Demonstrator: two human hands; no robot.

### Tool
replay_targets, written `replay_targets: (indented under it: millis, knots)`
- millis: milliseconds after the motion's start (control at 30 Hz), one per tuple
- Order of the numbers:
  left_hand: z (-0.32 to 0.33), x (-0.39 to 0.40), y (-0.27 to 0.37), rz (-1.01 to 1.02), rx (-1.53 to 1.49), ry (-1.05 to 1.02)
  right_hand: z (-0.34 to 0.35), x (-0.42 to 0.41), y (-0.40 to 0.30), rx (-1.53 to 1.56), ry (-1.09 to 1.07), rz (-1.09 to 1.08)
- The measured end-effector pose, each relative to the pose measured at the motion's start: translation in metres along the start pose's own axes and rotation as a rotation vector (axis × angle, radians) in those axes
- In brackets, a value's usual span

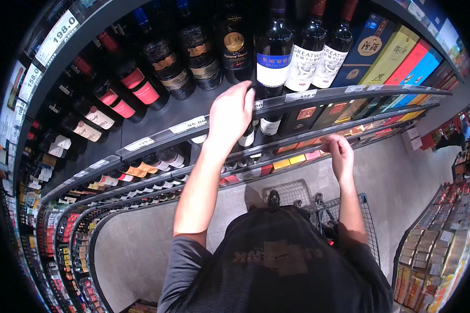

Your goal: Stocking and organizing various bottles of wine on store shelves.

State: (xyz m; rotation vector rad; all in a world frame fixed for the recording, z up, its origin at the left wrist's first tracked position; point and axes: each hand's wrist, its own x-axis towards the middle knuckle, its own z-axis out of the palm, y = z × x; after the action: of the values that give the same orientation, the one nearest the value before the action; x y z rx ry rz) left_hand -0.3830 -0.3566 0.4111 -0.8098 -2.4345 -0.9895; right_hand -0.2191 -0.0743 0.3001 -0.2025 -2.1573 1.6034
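Note:
My left hand [232, 111] reaches over the front rail of a wine shelf, fingers close together and pointing towards a dark wine bottle with a gold medallion label [234, 47]. Whether the fingertips touch anything is hidden. Just right of it stands a wine bottle with a blue and white label [273, 70], then two bottles with white labels [304, 66]. Dark bottles with gold bands [201, 64] stand to its left. My right hand [338, 152] hangs in front of the lower shelves, fingers curled, with no object visible in it.
Boxed bottles [370, 43] fill the shelf's right part. Price tags line the shelf rail [297, 96]. A wire shopping cart [370, 219] stands beside me on the right, on the grey floor [141, 250]. Another stocked shelf [423, 250] runs along the far right. Lower shelves hold more bottles.

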Motion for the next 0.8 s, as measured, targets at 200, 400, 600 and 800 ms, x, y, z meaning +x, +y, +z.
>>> replay_targets:
  millis: [200, 400, 600, 800]
  knots:
    - [0.007, -0.039, -0.017, 0.202, 0.322, 0.108, -0.017, -0.048, 0.02, 0.125, 0.071, 0.1]
    - [0.016, -0.041, -0.021, 0.232, 0.316, 0.126, -0.019, -0.105, 0.029, 0.093, 0.092, 0.266]
    - [0.004, -0.035, -0.02, 0.254, 0.315, 0.054, -0.025, -0.147, 0.031, 0.087, 0.052, 0.336]
    - [-0.008, -0.054, 0.007, 0.239, 0.353, 0.169, -0.046, -0.177, 0.036, 0.071, 0.029, 0.358]
